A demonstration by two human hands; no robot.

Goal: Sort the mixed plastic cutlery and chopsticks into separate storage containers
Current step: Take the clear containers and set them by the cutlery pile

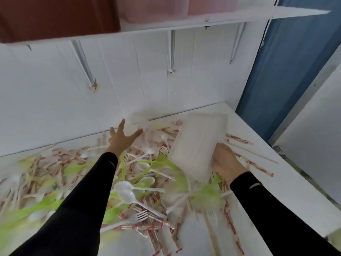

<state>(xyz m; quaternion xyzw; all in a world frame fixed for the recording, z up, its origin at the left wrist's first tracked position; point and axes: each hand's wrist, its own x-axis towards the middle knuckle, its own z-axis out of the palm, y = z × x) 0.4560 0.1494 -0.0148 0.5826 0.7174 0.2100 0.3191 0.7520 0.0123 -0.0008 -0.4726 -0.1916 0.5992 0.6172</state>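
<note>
Set the clear container (197,143) upright on a bare part of the bench (287,193) before loading it, beside the pile of cutlery and chopsticks (147,174). The right hand (227,163) grips the container's lower end, holding it tilted above the pile. The left hand (122,138), fingers spread and holding nothing, reaches toward what may be a second clear container (141,117), blurred, just beyond its fingertips by the wall (129,80)

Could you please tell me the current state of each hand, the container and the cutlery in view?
Clear rectangular plastic container: held up off the table, tilted.
Left hand: open, fingers spread, holding nothing.
Right hand: gripping that container.
Green and white plastic cutlery and paper-wrapped chopsticks: scattered, unsorted, on the white table.
</note>
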